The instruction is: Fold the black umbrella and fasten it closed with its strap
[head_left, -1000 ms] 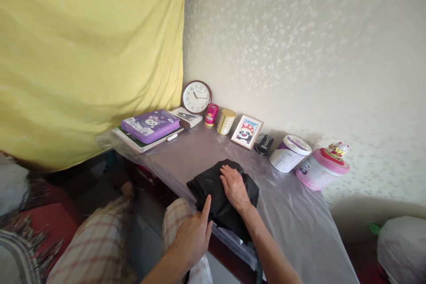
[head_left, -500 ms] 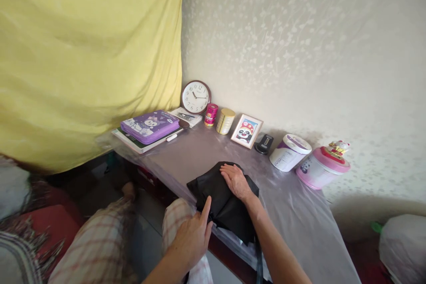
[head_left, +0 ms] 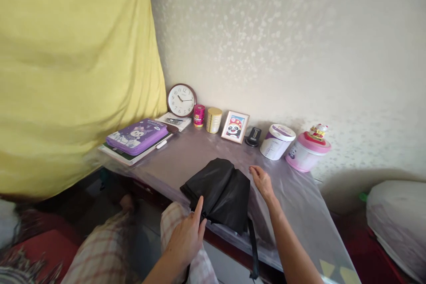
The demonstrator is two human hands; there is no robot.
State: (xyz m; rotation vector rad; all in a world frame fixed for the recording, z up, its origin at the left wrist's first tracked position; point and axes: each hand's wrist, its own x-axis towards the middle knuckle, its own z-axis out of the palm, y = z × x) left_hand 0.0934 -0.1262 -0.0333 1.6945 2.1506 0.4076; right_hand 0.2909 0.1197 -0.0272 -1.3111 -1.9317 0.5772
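Note:
A black folding umbrella (head_left: 222,191) lies collapsed on the table, its fabric loose and spread in pleats. My left hand (head_left: 186,235) is closed round its near end, the index finger stretched along the fabric and the thumb beside it; the part inside the fist is hidden. A black strap (head_left: 253,248) hangs from the umbrella's right side over the table edge. Just right of the fabric, and apart from it, my right hand (head_left: 262,182) hovers with fingers curled together and nothing visible in them.
Along the wall stand a round clock (head_left: 182,100), a pink can (head_left: 199,116), a yellow-lidded can (head_left: 214,120), a framed panda picture (head_left: 234,127), a black device (head_left: 253,136) and two tubs (head_left: 277,143). A purple case (head_left: 137,136) lies on books at left. The table (head_left: 293,204) has a shiny cover.
My right hand has lifted off the umbrella's fabric and moved to its right, its fingers going from flat to curled. My left hand keeps its hold. The view has shifted slightly.

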